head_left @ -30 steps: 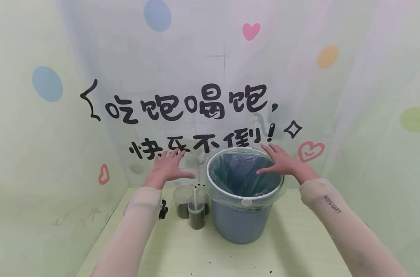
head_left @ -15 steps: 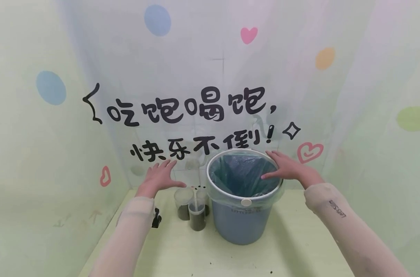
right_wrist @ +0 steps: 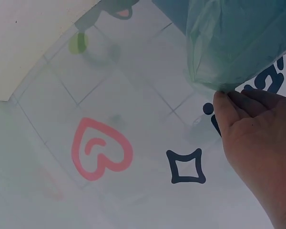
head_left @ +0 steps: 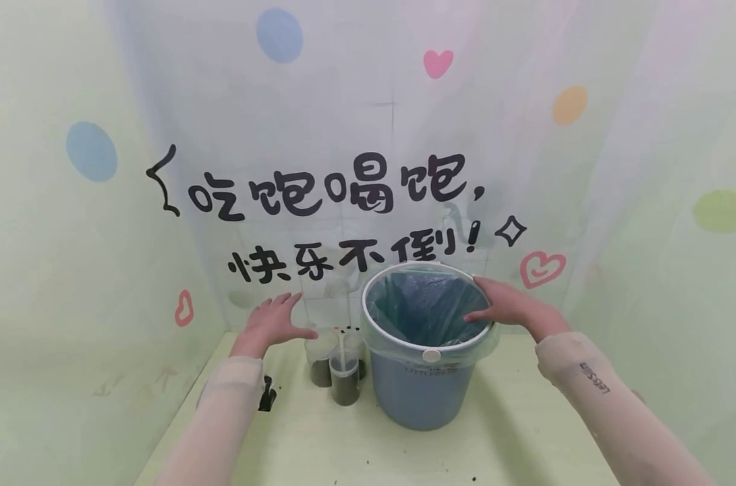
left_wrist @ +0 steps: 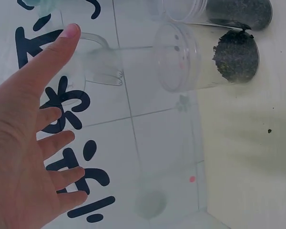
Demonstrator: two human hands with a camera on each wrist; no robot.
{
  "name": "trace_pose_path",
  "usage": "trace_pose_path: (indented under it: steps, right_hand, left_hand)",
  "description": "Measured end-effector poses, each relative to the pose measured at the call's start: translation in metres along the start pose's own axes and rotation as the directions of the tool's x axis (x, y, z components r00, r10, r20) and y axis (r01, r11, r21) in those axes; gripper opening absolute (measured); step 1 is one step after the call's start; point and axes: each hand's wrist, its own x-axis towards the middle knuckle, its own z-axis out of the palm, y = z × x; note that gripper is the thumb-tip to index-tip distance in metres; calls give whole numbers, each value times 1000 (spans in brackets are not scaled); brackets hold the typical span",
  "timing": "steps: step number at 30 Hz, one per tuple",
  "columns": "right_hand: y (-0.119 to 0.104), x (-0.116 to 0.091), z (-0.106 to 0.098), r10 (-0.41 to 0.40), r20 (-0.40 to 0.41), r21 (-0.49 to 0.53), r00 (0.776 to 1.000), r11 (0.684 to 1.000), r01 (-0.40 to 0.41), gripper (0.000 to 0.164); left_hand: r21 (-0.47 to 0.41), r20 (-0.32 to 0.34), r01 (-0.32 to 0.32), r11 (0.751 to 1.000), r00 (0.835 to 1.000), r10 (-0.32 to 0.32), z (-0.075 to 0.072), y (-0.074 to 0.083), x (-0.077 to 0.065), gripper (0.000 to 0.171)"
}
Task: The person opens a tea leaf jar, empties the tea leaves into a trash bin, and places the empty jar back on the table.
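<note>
A blue trash bin [head_left: 422, 395] with a white rim stands on the table, a green plastic liner [head_left: 425, 304] folded out over its edge. My right hand [head_left: 516, 304] grips the rim at the right side. Its thumb lies over the inside, and in the right wrist view the fingertips touch the outside of the liner [right_wrist: 219, 52]. Above and left of some clear canisters my left hand [head_left: 269, 322] hovers, fingers spread, holding nothing. In the left wrist view a canister [left_wrist: 181, 57] with dark loose contents shows beyond the thumb.
Several clear canisters [head_left: 345, 388] with dark contents stand left of the bin, close to it. A small black object [head_left: 267, 395] lies by the left sleeve. Dark specks dot the pale table [head_left: 416, 466]. Printed curtains [head_left: 319, 121] enclose the back and sides.
My left hand has moved left and down, away from the bin. My right hand has come down and outward from over the bin's opening onto its right rim. The bin stays in place.
</note>
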Motion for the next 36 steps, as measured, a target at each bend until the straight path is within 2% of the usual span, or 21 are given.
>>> trace_pose_path:
  steps: [13,22,36]
  right_hand:
    - [4,-5,8,-40,-100,-103,994,994,30,76]
    - [6,-2,11,35,-66,-116,997,992,-43,79]
    - [8,-3,12,14,-90,-133,996,991,-26,74]
  left_hand:
    - [4,1,-4,1000,1000,4,25,-18,-10,102]
    - [-24,29,23,999,999,-23,50,-28,-12,102]
    - [-79,83,77,994,994,-70,84,-36,-17,104]
